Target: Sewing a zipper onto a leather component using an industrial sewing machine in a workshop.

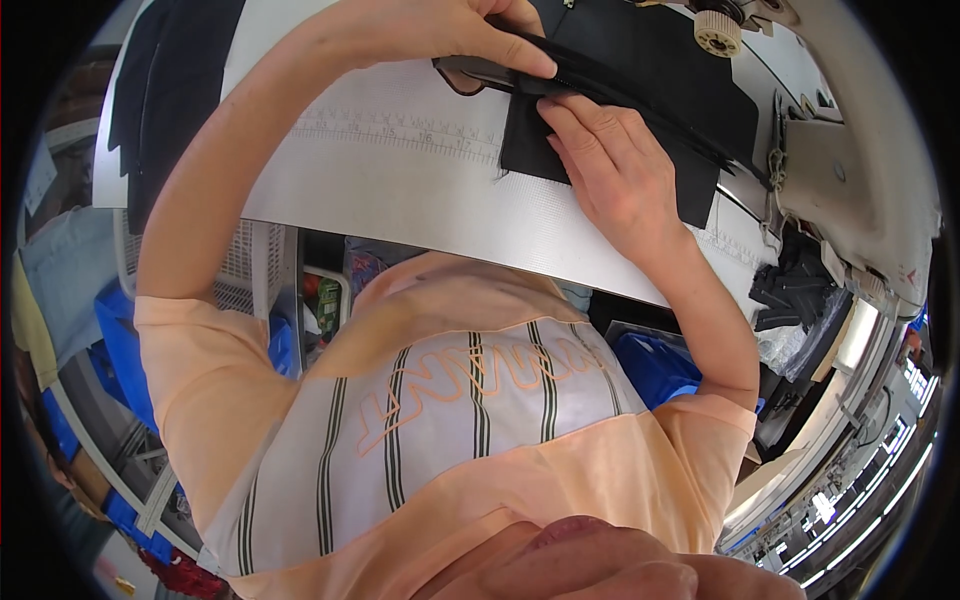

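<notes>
A white table [370, 170] spans the upper frame. Black cloth [640, 50] lies upper right of centre, its long fold slanting down rightward. The left hand [485, 30] pinches the upper-left end; the right hand [625, 165] touches just below, fingers together, grip unclear.

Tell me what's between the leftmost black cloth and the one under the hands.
In the head view: white tabletop with ruler markings, the left forearm, and a dark looped object.

white basket [242, 265], blue bin [655, 368], pale blue cloth [72, 285]
</notes>
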The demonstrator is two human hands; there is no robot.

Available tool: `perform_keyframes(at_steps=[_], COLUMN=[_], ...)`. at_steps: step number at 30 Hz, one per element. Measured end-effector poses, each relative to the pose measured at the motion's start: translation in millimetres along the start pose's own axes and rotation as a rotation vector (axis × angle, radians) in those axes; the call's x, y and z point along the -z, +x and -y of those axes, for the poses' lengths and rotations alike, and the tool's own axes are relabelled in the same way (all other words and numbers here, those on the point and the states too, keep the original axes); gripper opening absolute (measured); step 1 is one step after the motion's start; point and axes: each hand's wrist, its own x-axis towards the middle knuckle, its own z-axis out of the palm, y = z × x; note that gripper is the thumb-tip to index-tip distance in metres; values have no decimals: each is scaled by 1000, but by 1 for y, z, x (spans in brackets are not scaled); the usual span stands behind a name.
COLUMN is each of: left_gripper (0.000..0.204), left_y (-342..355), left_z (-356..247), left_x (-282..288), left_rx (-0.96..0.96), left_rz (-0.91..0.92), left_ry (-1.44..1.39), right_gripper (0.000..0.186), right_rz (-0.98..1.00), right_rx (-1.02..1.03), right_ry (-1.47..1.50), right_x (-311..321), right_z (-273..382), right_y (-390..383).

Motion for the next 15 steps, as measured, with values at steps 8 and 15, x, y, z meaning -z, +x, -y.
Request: perform_keyframes(at_steps=[8,15], left_gripper=[23,24], left_y=[-3,8], left_z=[-4,3], left_x=[0,1], left_rx=[32,95], left_rz=[-63,-95], left_ry=[-157,-65], right_gripper=[43,42], right_rz=[-10,64], right_rx=[5,-21], right_ry=[-40,-99], right_x=[-1,0], right_z=[-1,2], right_y=[3,3])
